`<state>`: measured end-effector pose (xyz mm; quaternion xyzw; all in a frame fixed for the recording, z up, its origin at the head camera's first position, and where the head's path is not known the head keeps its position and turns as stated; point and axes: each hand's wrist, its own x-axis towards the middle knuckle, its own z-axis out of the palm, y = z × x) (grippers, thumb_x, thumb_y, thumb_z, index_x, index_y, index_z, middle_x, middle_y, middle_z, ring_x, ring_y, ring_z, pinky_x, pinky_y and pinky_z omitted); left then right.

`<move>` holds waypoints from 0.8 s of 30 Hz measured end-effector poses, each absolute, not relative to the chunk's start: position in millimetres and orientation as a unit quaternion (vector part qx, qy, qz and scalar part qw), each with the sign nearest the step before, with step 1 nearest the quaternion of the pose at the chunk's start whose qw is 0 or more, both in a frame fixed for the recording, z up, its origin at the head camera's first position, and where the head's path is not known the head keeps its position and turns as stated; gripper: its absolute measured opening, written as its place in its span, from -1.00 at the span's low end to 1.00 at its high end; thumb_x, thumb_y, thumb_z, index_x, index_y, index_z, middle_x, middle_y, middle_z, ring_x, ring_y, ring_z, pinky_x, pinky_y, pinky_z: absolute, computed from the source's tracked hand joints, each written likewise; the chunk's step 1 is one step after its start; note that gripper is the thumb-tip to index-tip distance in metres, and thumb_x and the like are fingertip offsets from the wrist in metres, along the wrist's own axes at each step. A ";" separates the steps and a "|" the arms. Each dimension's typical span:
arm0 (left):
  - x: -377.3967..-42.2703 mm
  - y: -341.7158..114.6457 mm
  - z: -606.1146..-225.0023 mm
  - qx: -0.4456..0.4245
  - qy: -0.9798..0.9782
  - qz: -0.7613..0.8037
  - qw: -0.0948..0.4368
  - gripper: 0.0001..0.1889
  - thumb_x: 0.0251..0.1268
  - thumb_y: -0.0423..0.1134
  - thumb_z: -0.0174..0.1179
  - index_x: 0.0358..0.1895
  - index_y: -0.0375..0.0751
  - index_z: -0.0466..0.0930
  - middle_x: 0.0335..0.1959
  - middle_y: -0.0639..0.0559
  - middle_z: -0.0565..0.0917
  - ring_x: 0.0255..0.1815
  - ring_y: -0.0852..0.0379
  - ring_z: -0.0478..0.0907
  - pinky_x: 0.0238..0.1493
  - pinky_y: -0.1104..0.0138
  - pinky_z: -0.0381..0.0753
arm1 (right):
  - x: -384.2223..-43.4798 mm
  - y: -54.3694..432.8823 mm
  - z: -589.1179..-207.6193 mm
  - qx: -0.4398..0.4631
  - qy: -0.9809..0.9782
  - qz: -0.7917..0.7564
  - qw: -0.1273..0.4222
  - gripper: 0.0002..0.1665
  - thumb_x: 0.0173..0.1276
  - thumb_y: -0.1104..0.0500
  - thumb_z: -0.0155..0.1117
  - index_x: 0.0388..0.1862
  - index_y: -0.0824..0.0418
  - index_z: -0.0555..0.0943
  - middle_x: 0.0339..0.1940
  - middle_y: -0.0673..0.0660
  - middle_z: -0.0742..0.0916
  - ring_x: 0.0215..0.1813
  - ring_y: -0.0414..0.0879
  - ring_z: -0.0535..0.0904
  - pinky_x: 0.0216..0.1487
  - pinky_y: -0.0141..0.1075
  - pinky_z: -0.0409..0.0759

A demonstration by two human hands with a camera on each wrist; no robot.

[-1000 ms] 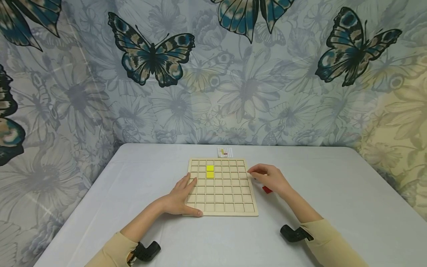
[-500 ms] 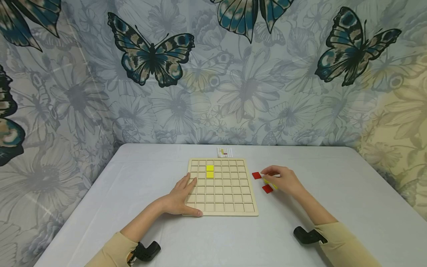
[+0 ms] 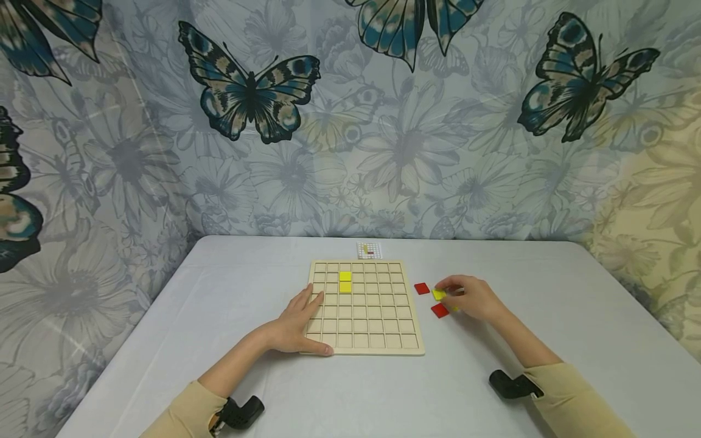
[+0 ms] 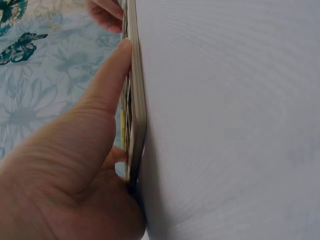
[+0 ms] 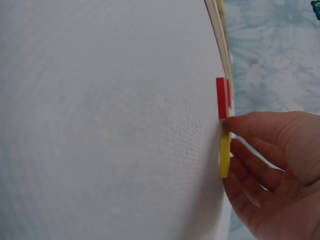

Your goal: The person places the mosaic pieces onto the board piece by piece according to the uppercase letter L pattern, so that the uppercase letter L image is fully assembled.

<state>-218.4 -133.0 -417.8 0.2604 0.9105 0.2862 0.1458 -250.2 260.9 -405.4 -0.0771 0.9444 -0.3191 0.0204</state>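
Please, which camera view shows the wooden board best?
The head view: it shows the wooden board from above, nearly whole, with the left hand covering part. The left wrist view shows it nearly edge-on; the right wrist view, only a narrow strip.

The card (image 3: 369, 250) is too small to read; the right hand (image 3: 472, 297) covers part of a yellow tile (image 3: 439, 294), the left hand (image 3: 290, 327) some of the board (image 3: 375, 311).

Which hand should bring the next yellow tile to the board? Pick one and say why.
Right looks better: the right hand has a yellow tile between thumb and fingers, right of the board. The left hand lies spread on the board's left side, across from that tile.
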 end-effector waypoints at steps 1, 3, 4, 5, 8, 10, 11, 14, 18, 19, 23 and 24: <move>-218.5 -133.0 -418.2 0.261 0.911 0.286 0.145 0.21 0.03 0.16 0.44 0.55 -0.37 -0.16 0.54 -0.40 -0.32 0.54 -0.31 -0.37 0.42 -0.20 -0.15 | -250.6 261.0 -405.6 -0.078 0.945 -0.318 0.020 -0.73 0.27 0.27 0.34 -0.05 0.27 0.67 -0.05 0.25 0.67 -0.01 0.16 0.55 -0.03 -0.03 0.60; -218.8 -132.9 -418.6 0.261 0.910 0.286 0.145 0.21 0.03 0.16 0.44 0.55 -0.36 -0.16 0.54 -0.40 -0.32 0.54 -0.31 -0.37 0.42 -0.20 -0.15 | -251.8 261.3 -406.2 -0.081 0.945 -0.315 0.018 -0.73 0.27 0.28 0.34 -0.04 0.28 0.67 -0.05 0.25 0.67 -0.02 0.15 0.55 -0.02 -0.03 0.60; -218.9 -133.0 -418.6 0.262 0.910 0.288 0.145 0.21 0.03 0.16 0.44 0.55 -0.36 -0.16 0.54 -0.40 -0.32 0.54 -0.31 -0.37 0.42 -0.20 -0.15 | -252.2 261.3 -406.3 -0.082 0.946 -0.314 0.017 -0.73 0.27 0.28 0.35 -0.04 0.29 0.66 -0.05 0.25 0.67 -0.02 0.15 0.56 -0.02 -0.03 0.60; -218.9 -133.0 -418.7 0.262 0.910 0.288 0.145 0.21 0.03 0.15 0.44 0.55 -0.37 -0.16 0.54 -0.40 -0.32 0.54 -0.31 -0.37 0.42 -0.20 -0.15 | -252.6 261.4 -406.5 -0.081 0.946 -0.314 0.016 -0.72 0.27 0.28 0.35 -0.03 0.29 0.66 -0.05 0.25 0.67 -0.02 0.15 0.56 -0.02 -0.03 0.60; -219.0 -132.9 -418.4 0.262 0.909 0.289 0.145 0.21 0.03 0.15 0.44 0.55 -0.36 -0.17 0.54 -0.40 -0.32 0.54 -0.31 -0.37 0.42 -0.20 -0.15 | -254.1 261.8 -407.1 -0.079 0.946 -0.313 0.015 -0.70 0.27 0.27 0.35 -0.02 0.30 0.65 -0.05 0.25 0.67 -0.03 0.14 0.56 -0.03 -0.05 0.61; -219.0 -132.8 -418.1 0.261 0.910 0.289 0.146 0.21 0.03 0.15 0.44 0.55 -0.36 -0.17 0.54 -0.40 -0.33 0.54 -0.31 -0.38 0.42 -0.20 -0.16 | -255.0 261.8 -407.3 -0.077 0.947 -0.313 0.014 -0.69 0.27 0.25 0.35 -0.01 0.30 0.65 -0.06 0.24 0.68 -0.05 0.13 0.56 -0.05 -0.08 0.62; -218.9 -132.6 -417.8 0.261 0.910 0.287 0.145 0.21 0.03 0.16 0.44 0.55 -0.36 -0.17 0.54 -0.40 -0.32 0.54 -0.31 -0.38 0.42 -0.20 -0.15 | -255.4 261.7 -407.4 -0.075 0.947 -0.312 0.013 -0.69 0.27 0.24 0.35 -0.01 0.29 0.65 -0.06 0.24 0.68 -0.05 0.13 0.56 -0.06 -0.09 0.62; -218.8 -132.3 -416.9 0.261 0.911 0.285 0.145 0.21 0.03 0.16 0.44 0.55 -0.37 -0.16 0.54 -0.41 -0.32 0.54 -0.32 -0.37 0.41 -0.21 -0.15 | -255.9 261.6 -407.3 -0.074 0.948 -0.311 0.010 -0.67 0.27 0.22 0.36 -0.01 0.29 0.64 -0.08 0.23 0.69 -0.08 0.11 0.55 -0.10 -0.13 0.62; -218.5 -132.3 -415.9 0.260 0.910 0.287 0.146 0.20 0.03 0.14 0.44 0.54 -0.38 -0.16 0.53 -0.42 -0.32 0.54 -0.33 -0.37 0.41 -0.21 -0.15 | -255.5 262.0 -407.7 -0.075 0.949 -0.307 0.004 -0.67 0.26 0.20 0.38 -0.02 0.30 0.65 -0.11 0.22 0.69 -0.10 0.08 0.56 -0.14 -0.16 0.63; -218.6 -132.4 -416.0 0.260 0.910 0.288 0.146 0.20 0.03 0.14 0.44 0.55 -0.38 -0.16 0.53 -0.42 -0.32 0.54 -0.32 -0.37 0.41 -0.21 -0.15 | -255.3 262.2 -407.8 -0.075 0.949 -0.307 0.002 -0.67 0.25 0.20 0.39 -0.03 0.30 0.65 -0.12 0.21 0.70 -0.11 0.08 0.56 -0.14 -0.16 0.63; -218.5 -132.9 -416.8 0.261 0.909 0.289 0.148 0.21 0.03 0.15 0.44 0.55 -0.36 -0.17 0.54 -0.40 -0.33 0.54 -0.31 -0.38 0.41 -0.21 -0.16 | -253.9 262.5 -407.5 -0.079 0.948 -0.309 -0.004 -0.68 0.24 0.21 0.40 -0.04 0.31 0.65 -0.14 0.21 0.70 -0.12 0.08 0.56 -0.17 -0.17 0.62; -218.5 -132.9 -417.1 0.260 0.909 0.289 0.148 0.21 0.03 0.15 0.44 0.55 -0.36 -0.17 0.54 -0.40 -0.33 0.54 -0.31 -0.38 0.41 -0.21 -0.16 | -253.6 262.5 -407.6 -0.080 0.948 -0.309 -0.006 -0.68 0.24 0.21 0.40 -0.05 0.31 0.65 -0.14 0.21 0.70 -0.12 0.08 0.56 -0.18 -0.18 0.62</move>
